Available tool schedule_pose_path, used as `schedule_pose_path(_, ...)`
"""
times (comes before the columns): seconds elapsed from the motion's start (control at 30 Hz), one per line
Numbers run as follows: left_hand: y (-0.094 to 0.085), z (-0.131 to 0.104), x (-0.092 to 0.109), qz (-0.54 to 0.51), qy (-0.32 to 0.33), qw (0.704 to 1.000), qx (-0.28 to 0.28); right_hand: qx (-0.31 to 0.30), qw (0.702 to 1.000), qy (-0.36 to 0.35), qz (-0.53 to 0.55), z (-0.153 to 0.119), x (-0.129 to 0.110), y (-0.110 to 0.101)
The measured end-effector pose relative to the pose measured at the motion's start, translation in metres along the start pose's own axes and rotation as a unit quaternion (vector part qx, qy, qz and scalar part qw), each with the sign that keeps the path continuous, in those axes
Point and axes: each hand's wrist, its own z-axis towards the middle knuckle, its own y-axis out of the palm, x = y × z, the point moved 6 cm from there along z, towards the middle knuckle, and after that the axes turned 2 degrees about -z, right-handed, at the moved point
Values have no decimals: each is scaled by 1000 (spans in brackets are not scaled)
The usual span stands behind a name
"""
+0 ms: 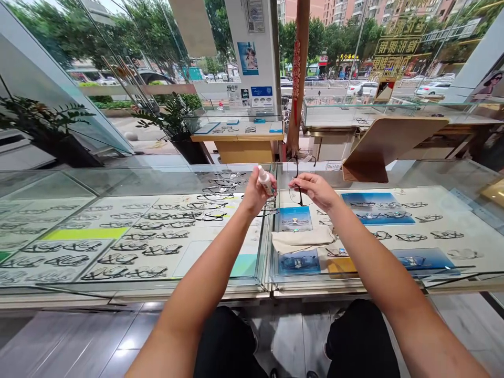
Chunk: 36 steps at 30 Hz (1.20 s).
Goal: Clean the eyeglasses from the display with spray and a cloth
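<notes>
My left hand (254, 194) is closed round a small white spray bottle (265, 181), its nozzle up and tilted toward the upper left. Just to the right, my right hand (315, 190) pinches a pair of thin-framed eyeglasses (298, 181) by the frame. The glasses are turned on edge above the counter, with a temple reaching up and back. Bottle and glasses are a short gap apart. Below my right hand, a folded cream cloth (303, 240) lies on the glass countertop.
Glass display cases (271, 262) full of eyeglasses run across in front of me. A wooden mirror stand (388, 142) stands at the back right. Several open glasses (216, 197) lie left of my left hand. A wooden post (297, 79) rises behind the counter.
</notes>
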Motion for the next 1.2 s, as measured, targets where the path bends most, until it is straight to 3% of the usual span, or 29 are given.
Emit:
schedule_pose_path(0.2, 2, 1, -8, 144, 72, 986, 46, -61, 998, 30, -6, -3, 10, 18)
schedule_pose_path(0.53, -2, -2, -1, 265, 163, 945, 97, -69, 997, 36, -21, -5, 15, 24)
schedule_pose_path(0.8, 6, -10, 1, 318, 181, 928, 74, -10, 999, 4, 52, -2, 5, 9)
schedule_pose_path(0.97, 25, -14, -6, 373, 185, 909, 1, 18, 997, -10, 80, 0, 2, 3)
schedule_pose_path(1.2, 25, -13, -10, 336, 169, 926, 8, 23, 997, -15, 75, -1, 2, 2)
